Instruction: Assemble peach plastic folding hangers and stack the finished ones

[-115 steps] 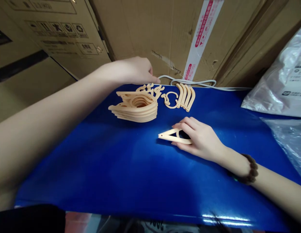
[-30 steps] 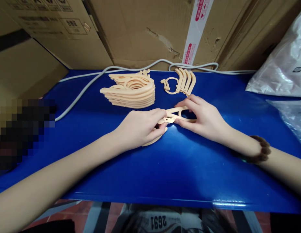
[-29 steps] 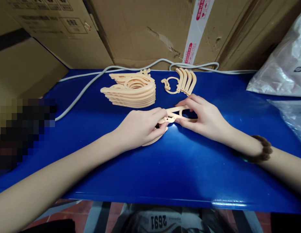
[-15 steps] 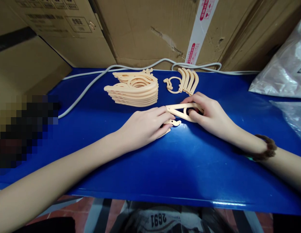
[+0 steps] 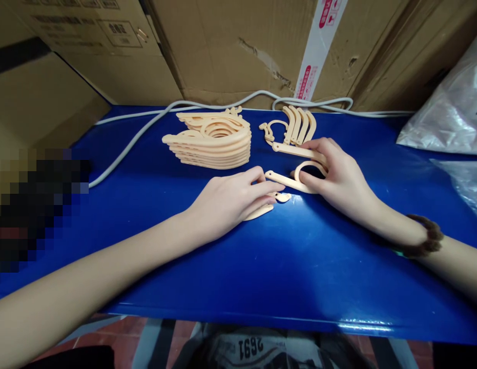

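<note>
Cream plastic arms with a ring (image 5: pixel 290 183) are spread into a V, and my right hand (image 5: pixel 332 171) grips their joined end. Left of them my left hand (image 5: pixel 238 200) has its fingers bent and pressed together over a small hooked cream piece (image 5: pixel 282 197); the fingers hide part of it. A flat cream piece (image 5: pixel 259 212) lies under the left fingertips. Behind the hands sits a stack of cream folded pieces (image 5: pixel 215 148). Beyond my right hand are several curved cream strips (image 5: pixel 299 124) beside a ring and small hooks.
A white cable (image 5: pixel 136 138) winds along the back of the blue table (image 5: pixel 238 277). Cardboard boxes (image 5: pixel 223 56) stand behind it. Plastic bags (image 5: pixel 449 107) lie at the right. A blurred dark patch covers the left edge.
The two cream arms have opened apart at their left ends, the upper one swinging away from me. My left fingers have left the arm's end, and more of the flat piece beneath shows.
</note>
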`<action>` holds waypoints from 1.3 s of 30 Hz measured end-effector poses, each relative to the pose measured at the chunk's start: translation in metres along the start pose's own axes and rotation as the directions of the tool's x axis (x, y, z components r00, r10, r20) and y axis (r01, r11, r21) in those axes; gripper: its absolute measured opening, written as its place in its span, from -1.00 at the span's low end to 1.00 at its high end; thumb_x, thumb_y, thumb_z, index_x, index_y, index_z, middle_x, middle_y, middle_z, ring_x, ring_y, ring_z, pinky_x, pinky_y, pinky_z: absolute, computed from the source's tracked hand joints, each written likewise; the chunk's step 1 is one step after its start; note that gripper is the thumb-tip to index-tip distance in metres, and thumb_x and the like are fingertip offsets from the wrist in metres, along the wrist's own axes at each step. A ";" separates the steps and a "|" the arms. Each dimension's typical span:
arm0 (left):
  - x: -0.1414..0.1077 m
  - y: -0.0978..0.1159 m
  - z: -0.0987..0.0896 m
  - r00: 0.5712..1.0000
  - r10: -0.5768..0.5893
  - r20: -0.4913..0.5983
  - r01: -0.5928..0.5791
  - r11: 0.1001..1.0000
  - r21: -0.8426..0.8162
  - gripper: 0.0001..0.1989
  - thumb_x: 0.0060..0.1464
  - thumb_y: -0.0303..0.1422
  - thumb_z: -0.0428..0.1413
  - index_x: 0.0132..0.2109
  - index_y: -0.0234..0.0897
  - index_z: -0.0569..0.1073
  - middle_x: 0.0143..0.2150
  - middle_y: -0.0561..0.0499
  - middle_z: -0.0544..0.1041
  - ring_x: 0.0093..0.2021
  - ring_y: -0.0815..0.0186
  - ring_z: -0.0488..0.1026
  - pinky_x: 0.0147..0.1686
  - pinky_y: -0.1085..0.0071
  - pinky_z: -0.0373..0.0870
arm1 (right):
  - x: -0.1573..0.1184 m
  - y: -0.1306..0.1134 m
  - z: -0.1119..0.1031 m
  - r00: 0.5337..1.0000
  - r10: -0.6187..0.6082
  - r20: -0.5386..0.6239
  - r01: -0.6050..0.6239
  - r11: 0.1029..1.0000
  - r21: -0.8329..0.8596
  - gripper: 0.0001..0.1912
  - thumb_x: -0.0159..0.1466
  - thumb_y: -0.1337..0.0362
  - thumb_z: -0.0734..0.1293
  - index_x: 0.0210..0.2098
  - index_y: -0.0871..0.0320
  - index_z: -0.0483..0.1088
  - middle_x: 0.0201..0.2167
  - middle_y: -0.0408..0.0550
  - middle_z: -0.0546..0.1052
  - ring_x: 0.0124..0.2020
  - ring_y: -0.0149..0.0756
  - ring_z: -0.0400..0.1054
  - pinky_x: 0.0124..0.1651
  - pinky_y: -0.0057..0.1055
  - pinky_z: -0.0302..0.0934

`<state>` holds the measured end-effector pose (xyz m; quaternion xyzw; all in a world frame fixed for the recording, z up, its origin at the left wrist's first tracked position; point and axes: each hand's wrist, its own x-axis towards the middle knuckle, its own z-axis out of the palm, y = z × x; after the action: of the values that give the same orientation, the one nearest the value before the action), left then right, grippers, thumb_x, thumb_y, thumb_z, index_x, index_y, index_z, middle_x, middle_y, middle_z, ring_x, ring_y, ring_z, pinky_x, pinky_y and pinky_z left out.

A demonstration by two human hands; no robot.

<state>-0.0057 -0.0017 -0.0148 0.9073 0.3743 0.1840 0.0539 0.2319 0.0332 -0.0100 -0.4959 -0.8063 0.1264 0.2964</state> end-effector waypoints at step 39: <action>-0.005 0.014 -0.001 0.998 0.035 -0.049 -0.032 0.997 0.073 -0.70 0.28 -0.09 0.05 -0.06 -0.19 0.48 -0.25 0.12 0.59 -0.24 0.35 0.56 -0.46 0.46 0.19 | -0.004 -0.007 0.001 0.997 0.061 0.055 -0.077 0.914 0.398 -0.79 0.38 0.13 0.23 -0.01 0.01 0.25 -0.48 -0.23 0.44 -0.62 -0.43 0.27 -0.55 -0.42 0.14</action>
<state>0.0000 -0.0148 -0.0119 0.9099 0.3667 0.1940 0.0084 0.2277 0.0260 -0.0089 -0.4504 -0.7515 0.3090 0.3700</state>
